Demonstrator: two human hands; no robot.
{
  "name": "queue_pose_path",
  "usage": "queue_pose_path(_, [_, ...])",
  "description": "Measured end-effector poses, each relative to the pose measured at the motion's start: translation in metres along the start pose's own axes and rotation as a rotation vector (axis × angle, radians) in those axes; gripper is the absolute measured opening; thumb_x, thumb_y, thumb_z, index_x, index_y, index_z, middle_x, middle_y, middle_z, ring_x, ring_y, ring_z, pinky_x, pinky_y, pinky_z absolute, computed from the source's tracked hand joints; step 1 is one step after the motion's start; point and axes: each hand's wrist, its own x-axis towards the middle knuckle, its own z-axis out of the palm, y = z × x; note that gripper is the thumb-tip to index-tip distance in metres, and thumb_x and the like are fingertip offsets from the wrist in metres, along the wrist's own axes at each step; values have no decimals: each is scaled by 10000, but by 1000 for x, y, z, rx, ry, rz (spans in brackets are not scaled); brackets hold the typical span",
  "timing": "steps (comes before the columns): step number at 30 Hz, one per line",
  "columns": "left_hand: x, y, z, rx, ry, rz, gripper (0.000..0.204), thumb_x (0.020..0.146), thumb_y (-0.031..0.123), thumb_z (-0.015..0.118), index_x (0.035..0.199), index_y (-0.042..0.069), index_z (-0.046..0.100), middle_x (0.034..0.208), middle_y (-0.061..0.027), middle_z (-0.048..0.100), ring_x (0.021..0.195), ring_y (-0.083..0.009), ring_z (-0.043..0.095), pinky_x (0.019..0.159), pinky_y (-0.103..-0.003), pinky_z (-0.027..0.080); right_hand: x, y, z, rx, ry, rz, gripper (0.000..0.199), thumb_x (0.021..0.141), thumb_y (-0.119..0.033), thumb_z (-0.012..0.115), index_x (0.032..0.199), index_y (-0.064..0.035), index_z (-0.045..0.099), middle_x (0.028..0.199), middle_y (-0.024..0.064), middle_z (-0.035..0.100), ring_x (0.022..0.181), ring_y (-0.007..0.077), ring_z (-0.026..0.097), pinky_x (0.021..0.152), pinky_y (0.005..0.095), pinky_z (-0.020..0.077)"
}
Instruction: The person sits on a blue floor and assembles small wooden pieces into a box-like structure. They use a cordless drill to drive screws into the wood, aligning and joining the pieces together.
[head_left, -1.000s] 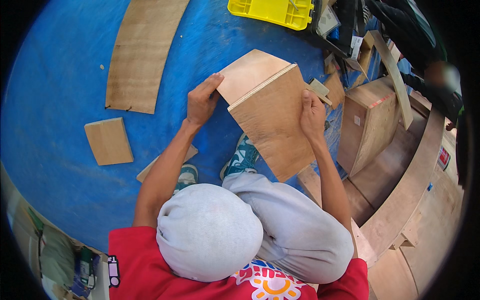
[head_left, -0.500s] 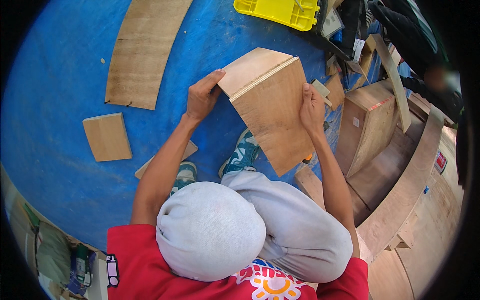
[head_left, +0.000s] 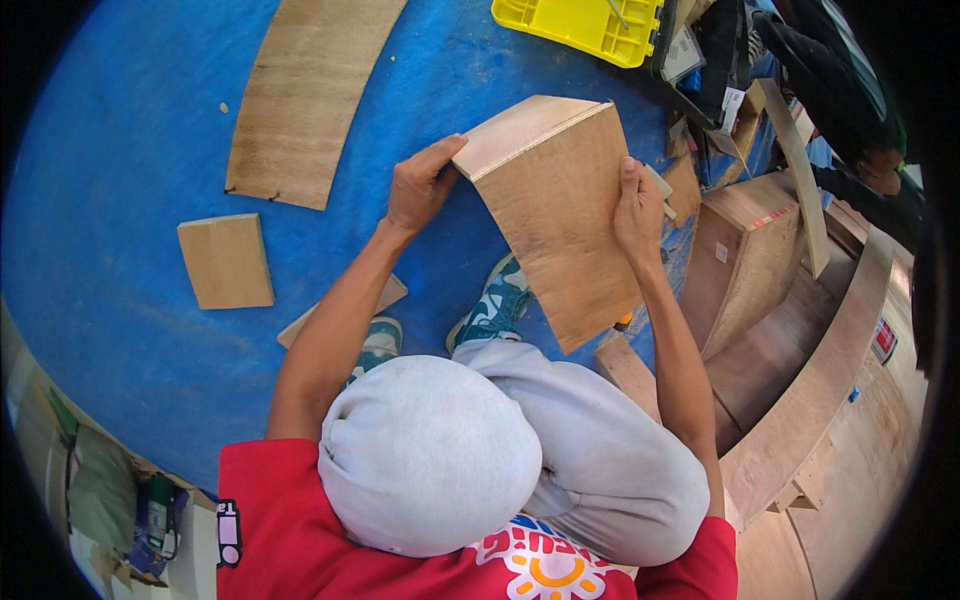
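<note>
Two plywood boards meet along a pale layered edge in front of me. The larger board (head_left: 560, 230) faces me, while the narrower board (head_left: 525, 125) slants away at the top. My left hand (head_left: 424, 185) is closed on the left corner of the narrower board, thumb and fingers around its end. My right hand (head_left: 638, 215) grips the right edge of the larger board, thumb on its face and the other fingers hidden behind. The assembly is raised above the blue sheet, tilted, over my shoes.
A long plywood strip (head_left: 310, 95) and a small square wood block (head_left: 226, 262) lie on the blue sheet (head_left: 110, 200) at left. A yellow case (head_left: 580, 28) is at the top. A wooden box frame (head_left: 745, 260) stands at right, near another person's hand (head_left: 880, 172).
The joined boards have tilted, so the narrower face looks thinner. Both hands keep their grip. The whole view has shifted slightly, and the other person's hand at right has moved.
</note>
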Motion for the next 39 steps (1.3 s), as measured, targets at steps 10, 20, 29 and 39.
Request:
queue_pose_path(10, [17,24,-13,74,-49,38,559,729,41,860,1260,59,686,1264,-162,709,1148,-345,699,952,-393,590,6,0,-3,-45,-40,42,532,1120,-442,443,920,30,586,786,3,515,787,102,447,715,290,414])
queue_pose_path(20, [20,76,-34,-9,29,245,559,711,-22,861,1246,43,711,1188,-160,748,1078,-308,741,907,-365,602,12,0,-6,-93,-54,40,523,1119,-435,452,909,29,571,775,13,499,775,109,436,712,289,405])
queue_pose_path(29, [15,74,-34,-153,11,59,446,738,-20,860,1167,40,754,1187,-135,757,1086,-271,744,936,-347,592,11,-2,-7,-93,-35,-10,509,1101,-451,485,1005,20,652,729,80,522,727,139,471,682,323,436])
queue_pose_path(39, [7,74,-45,-247,-38,-16,422,756,-52,824,1163,39,755,1198,-146,750,1122,-268,728,960,-347,584,8,-2,-5,-15,-48,-20,502,1113,-435,469,975,21,627,760,20,516,761,110,451,695,287,421])
